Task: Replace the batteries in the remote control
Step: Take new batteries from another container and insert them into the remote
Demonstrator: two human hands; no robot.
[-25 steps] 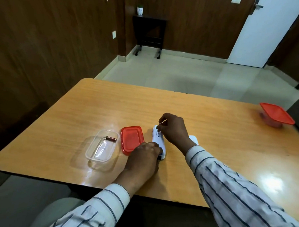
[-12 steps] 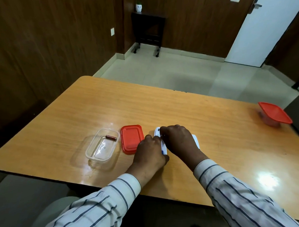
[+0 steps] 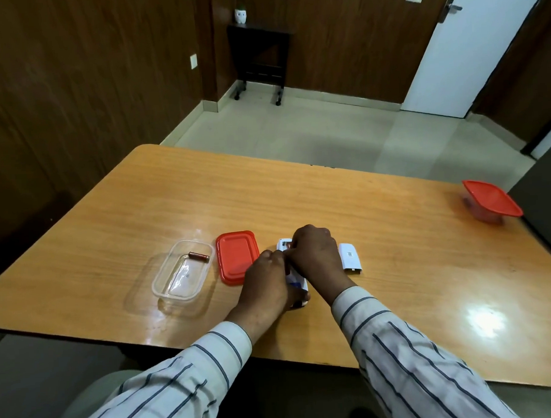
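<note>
Remote control (image 3: 284,243), white and lying face down on the desk (image 3: 395,235), sits near the front edge between the two hands, mostly hidden by them. The left hand (image 3: 266,285) covers its near end, fingers curled over the body and pressing it down. The right hand (image 3: 315,254) is bent over the far end, fingers pinched together at the open battery bay, where a bit of reddish battery shows; whether they grip it cannot be told. Just right of that hand lies the white battery cover (image 3: 350,256), carrying a small square printed code too small to read. Left of the hands a red lid (image 3: 235,256) lies flat, and beside it stands a clear plastic box (image 3: 182,271) with one reddish-brown battery (image 3: 199,256) inside at its far end. A second box with a red lid (image 3: 491,201) stands at the desk's far right corner.
</note>
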